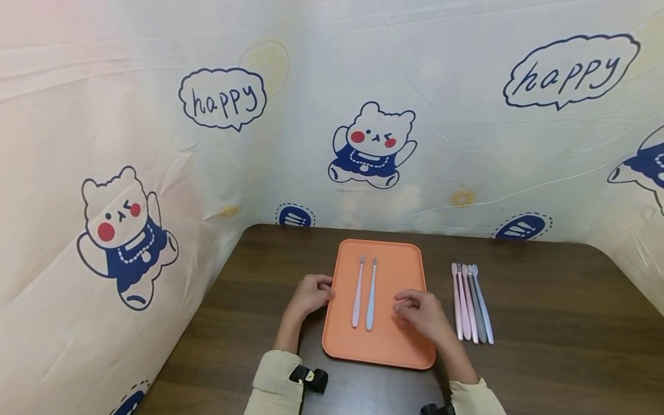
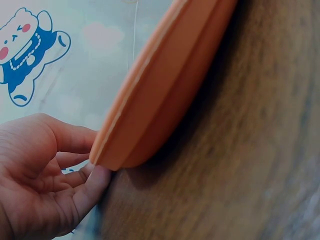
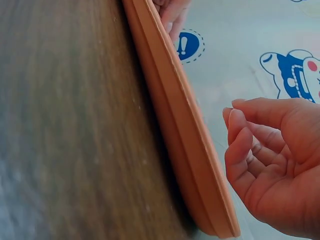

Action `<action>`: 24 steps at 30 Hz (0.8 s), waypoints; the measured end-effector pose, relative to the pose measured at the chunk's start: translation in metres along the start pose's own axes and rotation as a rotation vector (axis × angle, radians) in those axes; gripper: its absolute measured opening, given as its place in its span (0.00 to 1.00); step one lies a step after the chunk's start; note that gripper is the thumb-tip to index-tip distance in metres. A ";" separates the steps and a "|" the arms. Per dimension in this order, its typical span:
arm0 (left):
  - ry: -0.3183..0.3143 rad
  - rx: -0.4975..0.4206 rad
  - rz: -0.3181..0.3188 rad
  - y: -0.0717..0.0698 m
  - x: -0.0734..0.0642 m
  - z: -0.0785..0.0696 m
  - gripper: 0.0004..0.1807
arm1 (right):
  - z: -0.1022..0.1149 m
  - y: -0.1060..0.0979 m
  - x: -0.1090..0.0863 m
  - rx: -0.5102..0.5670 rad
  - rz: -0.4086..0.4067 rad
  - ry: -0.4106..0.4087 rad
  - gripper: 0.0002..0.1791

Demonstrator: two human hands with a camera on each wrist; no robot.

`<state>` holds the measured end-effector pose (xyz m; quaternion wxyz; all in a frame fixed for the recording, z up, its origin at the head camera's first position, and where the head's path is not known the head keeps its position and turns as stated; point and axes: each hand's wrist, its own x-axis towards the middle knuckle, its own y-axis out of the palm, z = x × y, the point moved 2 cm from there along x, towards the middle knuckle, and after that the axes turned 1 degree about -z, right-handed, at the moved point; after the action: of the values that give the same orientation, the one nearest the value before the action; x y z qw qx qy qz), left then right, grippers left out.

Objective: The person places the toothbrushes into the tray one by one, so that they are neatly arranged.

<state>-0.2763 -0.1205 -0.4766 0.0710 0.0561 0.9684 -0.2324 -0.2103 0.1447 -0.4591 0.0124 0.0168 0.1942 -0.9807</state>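
An orange tray [image 1: 384, 354] lies on the table, and two toothbrushes rest on it side by side: a pink toothbrush [image 1: 358, 294] and a light blue toothbrush [image 1: 371, 297]. My left hand [image 1: 311, 295] is at the tray's left edge. In the left wrist view, the left fingers and thumb pinch the rim. Over the tray's right part hovers my right hand [image 1: 422, 314], its fingers loosely curled with nothing between them. In the right wrist view, that hand [image 3: 280, 160] stays apart from the tray's side wall [image 3: 180, 130].
To the right of the tray, several toothbrushes [image 1: 469, 305] in pink, grey and blue lie in a row on the brown wooden table [image 1: 550, 311]. A pale curtain [image 1: 311, 86] with bear drawings hangs behind the table and along both sides.
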 end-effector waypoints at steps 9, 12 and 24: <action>-0.006 0.015 0.000 0.000 0.000 0.001 0.21 | -0.003 -0.007 -0.002 0.005 -0.018 0.001 0.11; -0.005 0.020 -0.003 -0.001 -0.001 0.000 0.21 | -0.003 -0.009 -0.002 0.014 -0.017 -0.002 0.12; 0.001 0.019 -0.002 -0.001 0.000 0.002 0.21 | -0.006 -0.013 0.002 -0.008 -0.035 0.001 0.12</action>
<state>-0.2766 -0.1222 -0.4776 0.0696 0.0559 0.9663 -0.2414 -0.2121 0.1591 -0.4593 -0.0049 0.0136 0.1985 -0.9800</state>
